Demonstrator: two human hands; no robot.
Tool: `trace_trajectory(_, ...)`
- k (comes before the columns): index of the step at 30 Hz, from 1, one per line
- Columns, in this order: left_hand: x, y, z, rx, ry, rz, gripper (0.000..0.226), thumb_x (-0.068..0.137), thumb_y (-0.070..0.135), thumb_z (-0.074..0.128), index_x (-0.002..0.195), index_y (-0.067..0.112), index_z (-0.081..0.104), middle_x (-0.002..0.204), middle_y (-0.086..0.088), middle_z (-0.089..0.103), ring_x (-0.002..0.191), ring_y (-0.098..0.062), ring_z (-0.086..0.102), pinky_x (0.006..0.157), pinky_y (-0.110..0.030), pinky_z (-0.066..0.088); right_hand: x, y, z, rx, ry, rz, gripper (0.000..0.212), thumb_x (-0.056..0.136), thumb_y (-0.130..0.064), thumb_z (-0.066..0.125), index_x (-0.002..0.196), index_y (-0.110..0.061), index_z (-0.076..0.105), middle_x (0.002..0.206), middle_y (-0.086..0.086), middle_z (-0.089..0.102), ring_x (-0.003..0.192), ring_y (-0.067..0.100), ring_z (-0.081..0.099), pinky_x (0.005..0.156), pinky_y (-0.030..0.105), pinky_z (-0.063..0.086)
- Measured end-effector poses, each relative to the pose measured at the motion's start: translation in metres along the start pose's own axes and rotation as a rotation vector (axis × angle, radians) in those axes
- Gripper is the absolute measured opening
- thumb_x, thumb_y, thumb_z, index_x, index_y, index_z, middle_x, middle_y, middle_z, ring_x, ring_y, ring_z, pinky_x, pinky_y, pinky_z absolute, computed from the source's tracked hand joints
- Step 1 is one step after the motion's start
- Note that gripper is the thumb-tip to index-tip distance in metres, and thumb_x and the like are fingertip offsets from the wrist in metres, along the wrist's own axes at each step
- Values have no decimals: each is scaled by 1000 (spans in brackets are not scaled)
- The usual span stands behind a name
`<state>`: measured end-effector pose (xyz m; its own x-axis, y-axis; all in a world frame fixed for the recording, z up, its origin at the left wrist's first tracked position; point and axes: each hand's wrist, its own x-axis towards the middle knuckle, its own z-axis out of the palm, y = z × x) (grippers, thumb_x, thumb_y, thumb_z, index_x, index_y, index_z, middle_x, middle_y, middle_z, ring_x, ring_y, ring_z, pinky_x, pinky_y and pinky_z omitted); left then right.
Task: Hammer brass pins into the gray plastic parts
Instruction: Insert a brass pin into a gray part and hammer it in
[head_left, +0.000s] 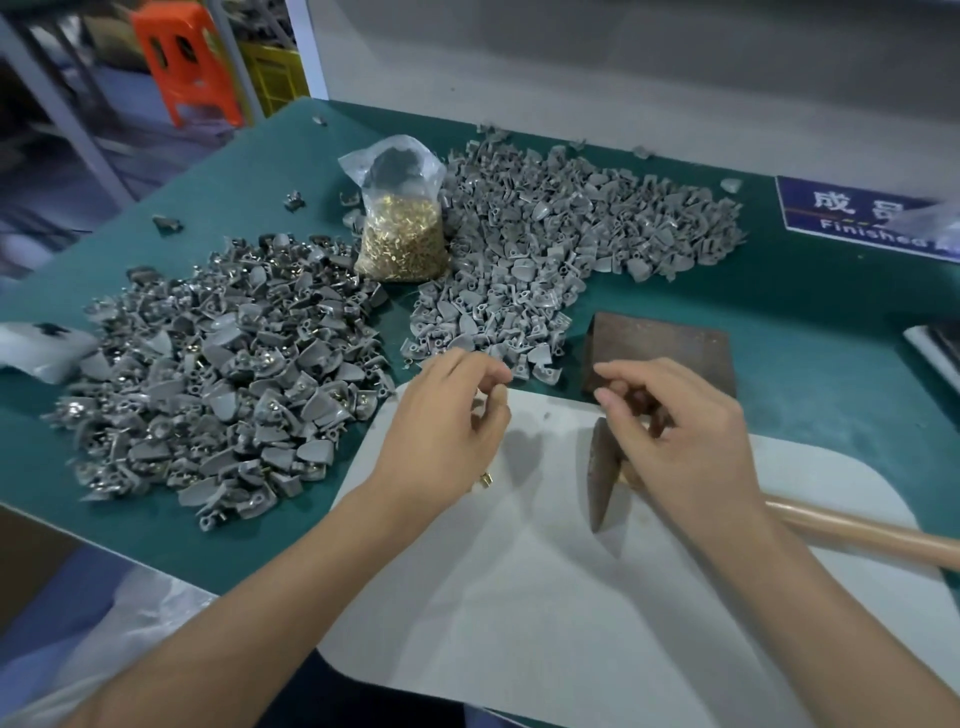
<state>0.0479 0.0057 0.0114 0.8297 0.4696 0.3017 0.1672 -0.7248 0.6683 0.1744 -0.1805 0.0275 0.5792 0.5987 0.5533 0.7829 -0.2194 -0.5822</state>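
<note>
My left hand (447, 431) hovers over the white board's (519, 597) far-left corner with its fingers curled and thumb and forefinger pinched together. A brass pin (485, 480) peeks out under its palm. My right hand (675, 436) is beside it, fingers curled, above the rusty hammer head (602, 478). Whether it holds anything is hidden. The hammer's wooden handle (862, 530) runs off to the right under my wrist. Plain gray plastic parts (545, 249) are heaped behind the hands. A clear bag of brass pins (402, 234) stands between the two heaps.
A second heap of gray parts with metal pins (208, 384) covers the green table (831, 364) at the left. A dark metal block (660, 348) lies just beyond my right hand. A blue sign (862, 218) is at far right, an orange stool (187, 62) beyond the table.
</note>
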Motion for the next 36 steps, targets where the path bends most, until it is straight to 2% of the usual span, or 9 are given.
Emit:
trace_trajectory(3,15,11,-1,17,-69,89,18,97,25,64,114,30,66,99,18,58,98,1,48,82,-22,48,1,-1,0,1,24,-4,15,92,-8,75,106,-11,78,97,-3,71,91,16,67,81,33,54)
trace_trajectory(9,62,31,9,441,-278,261,35,99,30,61,135,31,62,118,5,57,118,-19,46,96,-35,43,4,6,-6,-6,63,13,20,94,-3,70,112,-9,78,102,0,69,97,21,65,83,40,54)
trace_trajectory(13,77,30,7,534,-361,294,23,100,30,60,120,29,71,112,4,59,112,-20,47,87,-33,42,9,18,-18,-48,108,8,20,97,-1,66,112,-8,77,103,1,69,97,21,65,84,35,54)
trace_trajectory(18,82,31,-4,476,-361,318,6,94,32,67,99,31,64,102,10,56,105,-14,48,82,-29,39,16,34,-35,-81,221,61,17,101,-7,61,110,-14,74,99,-4,69,90,11,63,78,16,45)
trace_trajectory(21,89,34,-12,200,-356,225,8,92,26,70,89,30,64,89,17,63,91,-3,58,78,-19,47,19,38,-39,-72,254,89,17,101,-7,59,109,-15,72,98,-8,67,91,6,61,76,14,43)
trace_trajectory(23,96,40,-11,-62,-309,129,10,92,26,72,93,35,67,85,17,68,86,1,63,71,-8,46,20,38,-41,-58,263,98,18,99,-3,60,106,-13,73,97,-8,65,90,7,61,73,14,42)
trace_trajectory(27,104,58,16,-383,-241,68,19,98,19,66,110,30,75,86,21,74,81,3,68,70,-14,53,22,36,-41,-15,249,134,22,92,3,66,101,-13,77,95,-5,68,90,8,64,73,11,42)
trace_trajectory(30,100,65,41,-418,-247,69,15,96,12,69,106,16,79,92,11,76,85,0,70,81,-14,52,21,35,-41,18,237,190,18,90,-1,71,99,-16,77,93,-8,70,88,9,65,72,12,44)
trace_trajectory(36,89,59,52,-187,-118,140,9,93,28,72,99,32,77,78,23,65,86,2,54,70,-9,38,21,40,-38,-9,252,276,9,101,-18,64,101,-24,71,96,-18,69,91,3,65,76,12,45)
